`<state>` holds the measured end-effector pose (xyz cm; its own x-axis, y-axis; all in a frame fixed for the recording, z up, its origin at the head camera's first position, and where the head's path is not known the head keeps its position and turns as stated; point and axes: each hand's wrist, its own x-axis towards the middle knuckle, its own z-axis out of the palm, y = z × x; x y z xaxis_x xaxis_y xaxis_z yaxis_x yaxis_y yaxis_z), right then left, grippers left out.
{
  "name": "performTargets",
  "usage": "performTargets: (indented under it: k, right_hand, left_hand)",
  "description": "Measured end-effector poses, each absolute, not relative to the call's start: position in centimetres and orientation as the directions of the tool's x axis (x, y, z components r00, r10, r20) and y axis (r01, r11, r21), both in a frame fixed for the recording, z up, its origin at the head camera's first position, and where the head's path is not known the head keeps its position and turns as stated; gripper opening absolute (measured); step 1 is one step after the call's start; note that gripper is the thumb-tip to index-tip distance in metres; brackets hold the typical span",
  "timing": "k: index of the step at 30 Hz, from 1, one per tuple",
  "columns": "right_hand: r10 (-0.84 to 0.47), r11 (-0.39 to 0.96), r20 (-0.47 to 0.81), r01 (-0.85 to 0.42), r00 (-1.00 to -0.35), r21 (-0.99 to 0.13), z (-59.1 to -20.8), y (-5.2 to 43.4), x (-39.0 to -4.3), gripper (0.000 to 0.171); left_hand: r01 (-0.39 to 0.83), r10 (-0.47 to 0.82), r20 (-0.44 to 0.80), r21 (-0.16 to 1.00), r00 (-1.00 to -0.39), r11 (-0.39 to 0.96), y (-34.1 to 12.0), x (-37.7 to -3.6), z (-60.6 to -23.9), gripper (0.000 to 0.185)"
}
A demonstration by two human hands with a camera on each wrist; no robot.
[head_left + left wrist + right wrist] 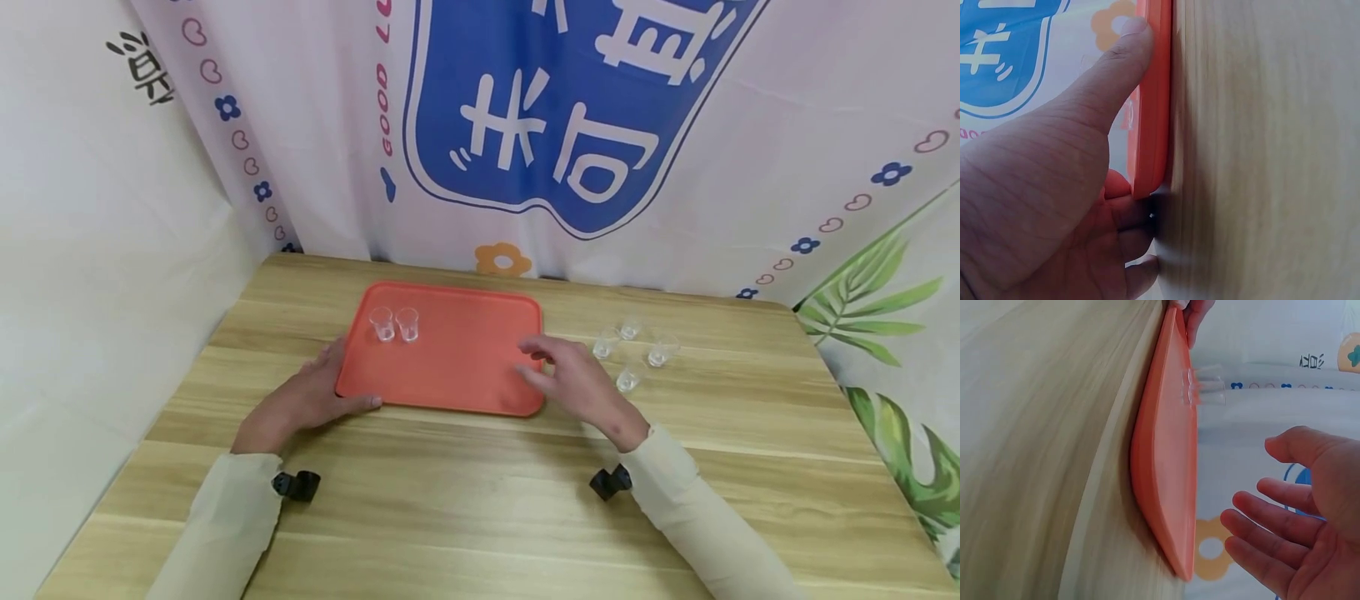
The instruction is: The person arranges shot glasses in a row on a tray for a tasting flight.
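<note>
A red tray lies on the wooden table, with two small clear cups side by side near its far left corner. My left hand grips the tray's near left corner. In the left wrist view the thumb lies along the tray's rim, and the other fingers bend around the corner. Over the tray's right edge hovers my right hand, fingers spread and holding nothing. The right wrist view shows that hand apart from the tray.
Several clear cups stand in a loose cluster on the table, right of the right hand. A printed cloth hangs along the table's far edge. Each wrist wears a small black camera.
</note>
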<state>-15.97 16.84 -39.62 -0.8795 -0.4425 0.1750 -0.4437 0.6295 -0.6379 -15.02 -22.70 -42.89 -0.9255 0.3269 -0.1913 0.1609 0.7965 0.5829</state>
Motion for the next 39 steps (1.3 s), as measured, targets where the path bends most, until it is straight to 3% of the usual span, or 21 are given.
performTargets:
  k: [20,28,39]
  right_hand:
    - [-0.253,0.704,0.322,-0.402,-0.912,-0.586,-38.6,24.7,-13.9,0.032]
    - [-0.205,0.773,0.267,-0.323,-0.942,-0.546,-38.7,26.9,-12.9,0.041]
    - [-0.149,0.788,0.298,-0.295,-0.943,-0.540,-39.9,28.7,-12.8,0.042]
  left_hand:
    - [0.146,0.323,-0.220,0.573,-0.921,0.807,-22.5,-15.5,-42.8,0.120]
    - [0.144,0.322,-0.223,0.572,-0.920,0.808,-22.4,-15.2,-42.9,0.118]
    - [0.160,0.331,-0.210,0.570,-0.920,0.806,-22.5,-15.4,-43.0,0.117]
